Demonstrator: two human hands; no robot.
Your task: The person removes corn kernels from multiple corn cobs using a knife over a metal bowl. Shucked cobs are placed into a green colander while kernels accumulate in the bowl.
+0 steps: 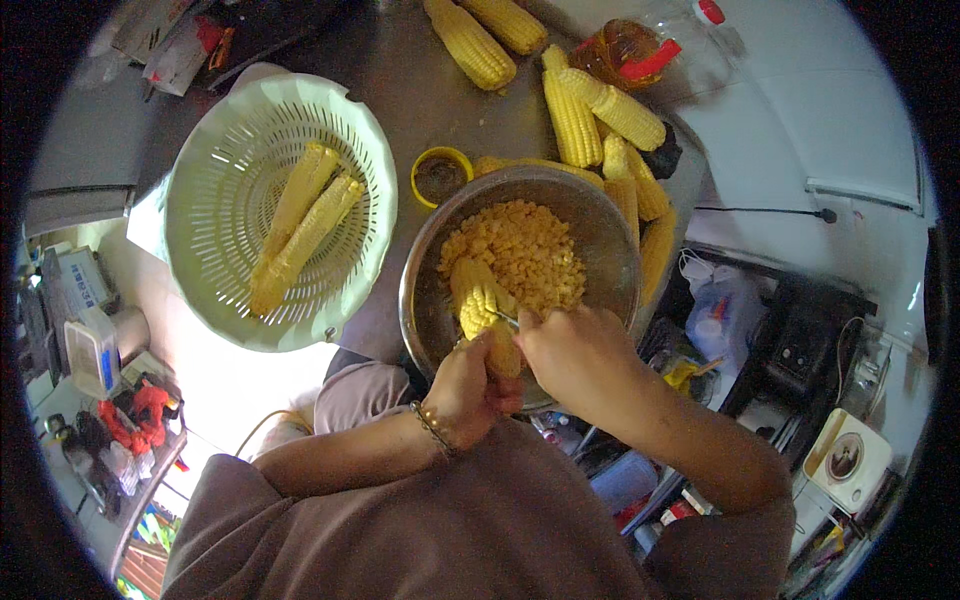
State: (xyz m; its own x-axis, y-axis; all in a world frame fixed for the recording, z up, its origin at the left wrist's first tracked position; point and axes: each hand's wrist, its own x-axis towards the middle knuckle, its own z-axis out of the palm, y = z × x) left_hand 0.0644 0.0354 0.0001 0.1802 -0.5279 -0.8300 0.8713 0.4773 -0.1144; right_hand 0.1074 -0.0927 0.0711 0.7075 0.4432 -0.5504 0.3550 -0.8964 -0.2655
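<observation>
Over the near side of a metal bowl (630,277), my left hand (466,390) grips the lower end of a partly stripped corn cob (478,304). My right hand (574,356) is closed on a small metal tool (507,319), which touches the cob near its remaining yellow kernels; the handle is hidden in the fingers. Loose corn kernels (517,247) are heaped in the bowl. Two stripped cobs (307,232) lie in a pale green plastic colander (184,262) to the left. Several whole corn cobs (574,116) lie behind and to the right of the bowl.
A small yellow-rimmed container (441,177) stands between colander and bowl. A plastic bottle (637,56) with dark amber contents lies at the back right. The dark countertop (480,124) ends before my body. Right of it stand a black appliance (799,345) and a bagged item (720,311).
</observation>
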